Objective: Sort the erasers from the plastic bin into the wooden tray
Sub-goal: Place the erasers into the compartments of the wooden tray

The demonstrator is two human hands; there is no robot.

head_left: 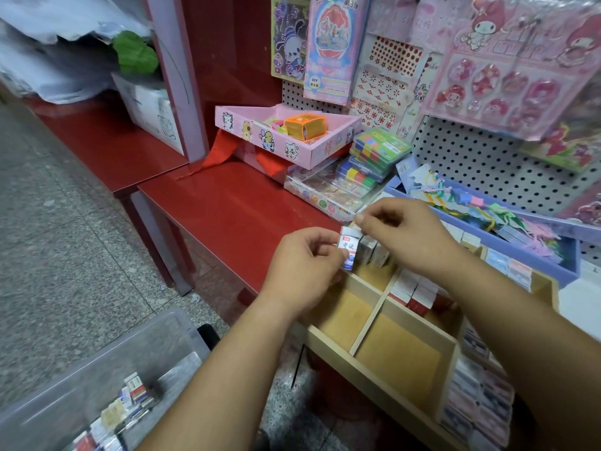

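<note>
A wooden tray point(377, 307) with several compartments sits on the red shelf at lower right. My left hand point(302, 268) pinches a white and blue boxed eraser point(348, 250) upright at the tray's far left corner. My right hand point(406, 236) hovers just above, fingers curled over a short row of grey-white erasers point(374, 252) standing in that corner; what its fingertips hold is hidden. More red and white erasers point(419, 291) fill the compartment beside it. The clear plastic bin point(107, 379) with several loose erasers stands on the floor at lower left.
A blue tray point(540, 252) of coloured tags lies behind the wooden tray. A pink cardboard box point(292, 138) and stacked coloured packs point(377, 151) sit further back. Pegboard with hanging sticker packs point(520, 79) rises behind. The red shelf top point(227, 206) stretches to the left.
</note>
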